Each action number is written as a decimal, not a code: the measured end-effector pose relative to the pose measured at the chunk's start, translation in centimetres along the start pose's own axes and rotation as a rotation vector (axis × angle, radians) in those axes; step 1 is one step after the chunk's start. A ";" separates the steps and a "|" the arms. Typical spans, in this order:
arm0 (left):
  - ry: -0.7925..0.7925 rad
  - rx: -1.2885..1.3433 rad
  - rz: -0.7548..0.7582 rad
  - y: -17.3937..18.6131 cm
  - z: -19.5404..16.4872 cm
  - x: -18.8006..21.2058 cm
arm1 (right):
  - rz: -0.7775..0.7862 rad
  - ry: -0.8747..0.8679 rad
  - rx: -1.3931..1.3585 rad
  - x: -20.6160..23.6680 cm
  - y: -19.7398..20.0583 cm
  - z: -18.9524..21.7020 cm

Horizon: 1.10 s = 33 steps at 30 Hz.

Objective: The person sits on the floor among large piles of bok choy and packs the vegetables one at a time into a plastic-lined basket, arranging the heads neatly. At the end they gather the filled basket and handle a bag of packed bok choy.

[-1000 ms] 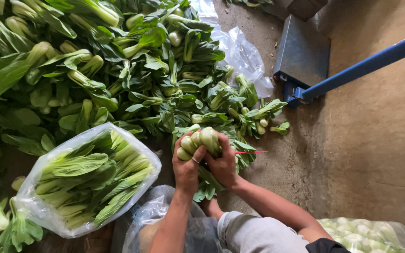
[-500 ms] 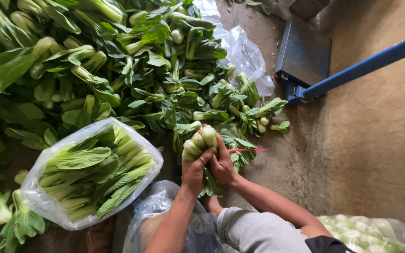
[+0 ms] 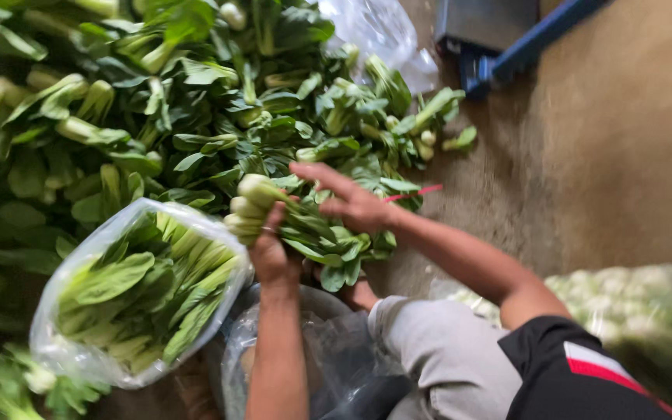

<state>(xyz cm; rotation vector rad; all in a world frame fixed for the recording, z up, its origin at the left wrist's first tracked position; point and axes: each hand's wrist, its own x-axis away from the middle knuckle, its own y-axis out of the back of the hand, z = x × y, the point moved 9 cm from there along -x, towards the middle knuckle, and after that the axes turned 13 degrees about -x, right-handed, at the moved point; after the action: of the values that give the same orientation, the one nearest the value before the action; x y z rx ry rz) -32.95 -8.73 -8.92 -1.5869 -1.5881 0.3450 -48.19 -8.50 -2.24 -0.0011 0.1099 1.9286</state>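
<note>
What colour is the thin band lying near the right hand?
Red or pink; the thin band lies beside the right hand, seen in the head view.

Two bare forearms, no sleeves reaching the wrists, no watch or bracelet in sight. Left hand (image 3: pixel 272 253) and right hand (image 3: pixel 349 204) both ungloved; a thin pale ring-like band on one left finger, too blurred to be sure. Black short-sleeved shirt (image 3: pixel 577 377) at the right shoulder, marked with a white patch and a red stripe beneath it. Light grey fabric trousers (image 3: pixel 437 358) over a bent knee, soft folds in the cloth, slightly rumpled near the hem.
</note>
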 end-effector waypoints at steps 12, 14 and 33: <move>-0.350 -0.574 -0.077 -0.4 -3.6 0.7 | -0.269 -0.211 0.726 -3.9 4.4 -8.2; -0.356 -0.551 0.020 -1.8 -3.6 0.8 | -0.164 -0.417 0.712 -4.7 3.4 -9.8; 0.058 -0.014 0.060 -1.4 0.7 0.1 | -0.341 -0.418 0.790 -2.6 12.3 -4.2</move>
<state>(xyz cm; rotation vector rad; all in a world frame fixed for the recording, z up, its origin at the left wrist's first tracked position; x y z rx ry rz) -34.39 -8.65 -8.31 -1.6427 -1.5045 0.3179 -59.03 -15.53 -5.33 0.8483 0.5441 1.4040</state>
